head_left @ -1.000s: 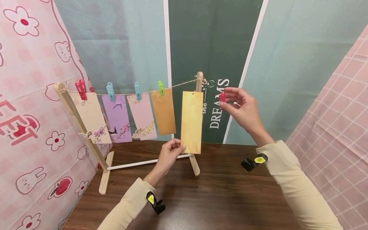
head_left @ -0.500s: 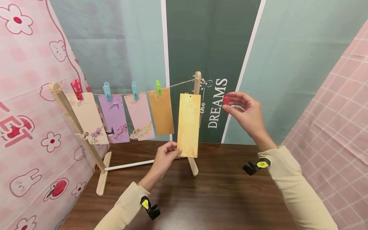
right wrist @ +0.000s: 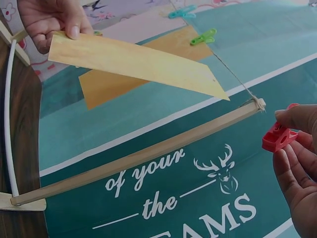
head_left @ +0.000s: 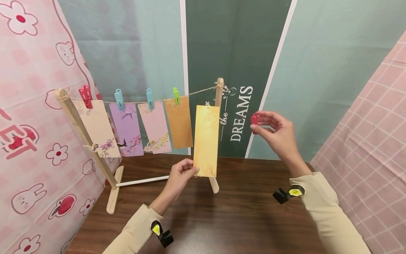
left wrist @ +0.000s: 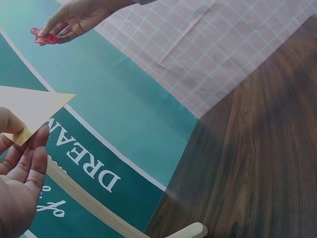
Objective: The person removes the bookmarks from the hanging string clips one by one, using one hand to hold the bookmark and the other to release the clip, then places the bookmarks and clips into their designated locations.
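Observation:
My left hand (head_left: 181,176) pinches the lower left corner of a yellow paper card (head_left: 206,141), held upright in front of the rack's right post (head_left: 219,92). In the right wrist view that card (right wrist: 133,64) stands apart from the string, with the thumb on its near face. To the right, my right hand (head_left: 279,134) pinches a red clothespin (head_left: 254,122) between thumb and fingers, away from the card. The right wrist view shows this red clothespin (right wrist: 280,136) close up.
A string (head_left: 203,92) spans the wooden rack. From it hang a cream card (head_left: 98,130), a purple card (head_left: 127,125), a pink card (head_left: 153,123) and an orange card (head_left: 179,123), each under a clothespin. Fabric hangs behind and beside the brown table (head_left: 247,211).
My right hand has moved right and down with the red clothespin. My left hand has lowered the yellow card slightly and shifted it left. The hanging cards stay on the string.

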`<state>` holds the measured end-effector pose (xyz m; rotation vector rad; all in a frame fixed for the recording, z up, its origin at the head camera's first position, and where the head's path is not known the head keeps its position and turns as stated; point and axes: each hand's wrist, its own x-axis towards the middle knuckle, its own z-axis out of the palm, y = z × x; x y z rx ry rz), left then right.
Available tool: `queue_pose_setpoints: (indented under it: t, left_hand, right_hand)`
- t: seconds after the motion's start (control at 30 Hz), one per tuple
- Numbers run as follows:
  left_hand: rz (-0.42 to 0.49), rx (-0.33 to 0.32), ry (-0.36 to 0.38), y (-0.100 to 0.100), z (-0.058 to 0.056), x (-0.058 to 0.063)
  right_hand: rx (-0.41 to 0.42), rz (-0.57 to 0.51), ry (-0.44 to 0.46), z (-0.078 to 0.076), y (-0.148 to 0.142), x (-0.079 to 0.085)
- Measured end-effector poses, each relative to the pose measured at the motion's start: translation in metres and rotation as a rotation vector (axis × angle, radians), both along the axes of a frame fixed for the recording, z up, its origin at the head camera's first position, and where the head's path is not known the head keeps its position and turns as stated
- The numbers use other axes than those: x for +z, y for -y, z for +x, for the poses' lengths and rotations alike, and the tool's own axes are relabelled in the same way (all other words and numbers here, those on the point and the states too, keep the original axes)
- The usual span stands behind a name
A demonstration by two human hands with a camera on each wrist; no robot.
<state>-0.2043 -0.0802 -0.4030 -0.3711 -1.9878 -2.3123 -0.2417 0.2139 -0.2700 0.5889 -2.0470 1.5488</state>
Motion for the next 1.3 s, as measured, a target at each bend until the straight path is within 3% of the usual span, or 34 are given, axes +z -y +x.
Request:
queue_pose_setpoints:
  t: [0.67, 1.3]
  left_hand:
    - [-0.034, 0.019, 0.067, 0.013, 0.022, -0.008]
    - [0.083, -0.004, 0.134, 0.023, 0.038, -0.021]
  right_hand:
    - [-0.079, 0.062, 0.047, 0.018, -0.013, -0.022]
    - [-0.143, 0.084, 0.096, 0.024, -0.024, -0.043]
